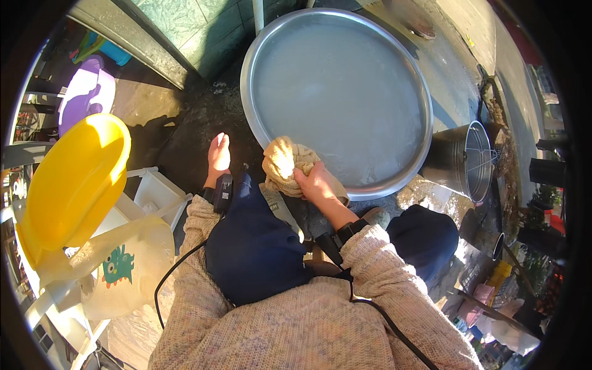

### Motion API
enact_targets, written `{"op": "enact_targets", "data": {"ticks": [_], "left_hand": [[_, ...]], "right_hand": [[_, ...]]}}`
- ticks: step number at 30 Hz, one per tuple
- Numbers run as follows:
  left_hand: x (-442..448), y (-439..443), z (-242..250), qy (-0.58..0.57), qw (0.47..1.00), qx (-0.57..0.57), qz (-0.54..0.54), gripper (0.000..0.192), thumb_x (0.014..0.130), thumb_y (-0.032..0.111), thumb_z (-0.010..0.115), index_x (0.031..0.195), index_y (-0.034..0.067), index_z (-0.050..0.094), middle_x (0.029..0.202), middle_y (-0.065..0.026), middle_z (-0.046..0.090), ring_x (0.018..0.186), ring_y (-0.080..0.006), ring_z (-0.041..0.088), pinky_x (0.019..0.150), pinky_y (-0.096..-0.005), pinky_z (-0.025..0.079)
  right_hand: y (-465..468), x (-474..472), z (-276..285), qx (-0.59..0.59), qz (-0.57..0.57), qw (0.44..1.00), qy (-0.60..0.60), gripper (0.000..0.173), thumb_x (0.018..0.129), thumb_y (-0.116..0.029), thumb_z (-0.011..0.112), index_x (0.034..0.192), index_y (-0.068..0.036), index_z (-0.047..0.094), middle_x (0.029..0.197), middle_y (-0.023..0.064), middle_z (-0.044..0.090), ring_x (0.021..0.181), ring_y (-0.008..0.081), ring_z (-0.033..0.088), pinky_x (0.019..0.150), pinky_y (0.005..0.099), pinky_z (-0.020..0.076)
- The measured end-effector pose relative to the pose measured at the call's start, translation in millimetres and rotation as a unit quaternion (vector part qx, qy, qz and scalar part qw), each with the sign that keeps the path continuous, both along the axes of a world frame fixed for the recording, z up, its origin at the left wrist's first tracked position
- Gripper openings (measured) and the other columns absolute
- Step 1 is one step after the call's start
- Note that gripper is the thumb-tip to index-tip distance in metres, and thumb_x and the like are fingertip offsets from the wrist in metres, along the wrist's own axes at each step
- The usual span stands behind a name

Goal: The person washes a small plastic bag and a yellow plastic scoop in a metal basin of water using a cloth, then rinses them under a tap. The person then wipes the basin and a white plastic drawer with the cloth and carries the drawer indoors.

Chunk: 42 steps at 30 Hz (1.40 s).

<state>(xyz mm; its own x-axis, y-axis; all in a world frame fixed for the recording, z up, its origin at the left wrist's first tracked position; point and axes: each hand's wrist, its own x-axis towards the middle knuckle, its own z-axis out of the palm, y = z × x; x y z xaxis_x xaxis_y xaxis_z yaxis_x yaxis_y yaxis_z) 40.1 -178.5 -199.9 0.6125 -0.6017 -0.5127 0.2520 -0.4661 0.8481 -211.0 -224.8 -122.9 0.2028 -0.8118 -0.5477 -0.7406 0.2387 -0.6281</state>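
Note:
My right hand (316,185) grips a bunched tan cloth (296,162) at the near rim of a large round metal basin (385,191). Cloudy greyish water (337,92) fills the basin. One end of the cloth hangs below my fingers, in front of the rim. To the left, my left hand (218,156) is held out over dark ground with nothing in it. Its fingers are extended, and it stays apart from both cloth and basin.
A metal bucket (446,159) stands right of the basin. On my left are a yellow plastic tub (78,185), a purple basin (85,88) and a translucent tub with a dinosaur picture (138,263). A metal post (134,41) rises beside a tiled wall (180,23). Black cables run along my sleeves.

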Motion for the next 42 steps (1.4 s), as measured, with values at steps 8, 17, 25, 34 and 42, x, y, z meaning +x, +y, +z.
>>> {"op": "enact_targets", "data": {"ticks": [8,17,25,34,42], "left_hand": [[8.2,8.8,21.8,0.079,0.988,-0.001,0.129,0.038,0.092,0.031,0.050,0.123,0.010,0.052,0.115,-0.0018,0.054,0.102,-0.0134,0.047,0.083,-0.0315,0.039],[8.3,3.7,42.5,0.078,0.993,0.012,0.086,0.044,0.091,0.032,0.052,0.129,0.012,0.048,0.124,-0.0009,0.051,0.107,-0.0144,0.047,0.086,-0.0344,0.040],[-3.2,-25.3,49.9,0.064,0.992,-0.087,0.068,0.040,0.092,0.028,0.051,0.128,0.011,0.047,0.123,-0.0034,0.050,0.117,-0.0165,0.042,0.096,-0.0429,0.033],[-5.1,-51.9,51.1,-0.045,0.991,-0.123,0.039,0.036,0.090,0.018,0.052,0.122,-0.001,0.051,0.120,-0.0146,0.056,0.112,-0.0213,0.053,0.094,-0.0306,0.041],[-8.6,-71.7,88.5,-0.125,0.976,-0.154,-0.090,0.028,0.084,0.017,0.056,0.107,0.001,0.058,0.108,-0.0152,0.061,0.099,-0.0267,0.060,0.084,-0.0332,0.047]], "right_hand": [[-87.6,159.7,-1.5,-0.056,0.133,0.989,0.008,0.076,0.073,-0.036,0.070,0.124,0.006,0.033,0.104,0.0253,0.060,0.097,0.0366,0.060,0.084,0.0384,0.0490],[-206.2,202.2,5.3,0.092,0.051,0.992,-0.066,0.048,0.088,-0.035,0.054,0.117,0.003,0.047,0.101,0.0231,0.062,0.076,0.0336,0.067,0.048,0.0355,0.0563],[-261.6,64.8,-42.1,-0.194,0.069,0.979,-0.002,0.034,0.091,-0.033,0.047,0.116,-0.010,0.053,0.090,0.0197,0.063,0.065,0.0319,0.065,0.047,0.0375,0.0527],[-245.8,-38.9,-193.9,-0.241,0.414,0.864,0.154,0.047,0.089,-0.022,0.051,0.133,-0.012,0.042,0.114,0.0244,0.057,0.100,0.0387,0.058,0.078,0.0469,0.0481],[-192.8,-87.4,-305.6,-0.243,0.574,0.759,0.191,0.041,0.089,-0.030,0.051,0.122,-0.005,0.050,0.107,0.0259,0.058,0.096,0.0408,0.057,0.080,0.0488,0.0463]]}}
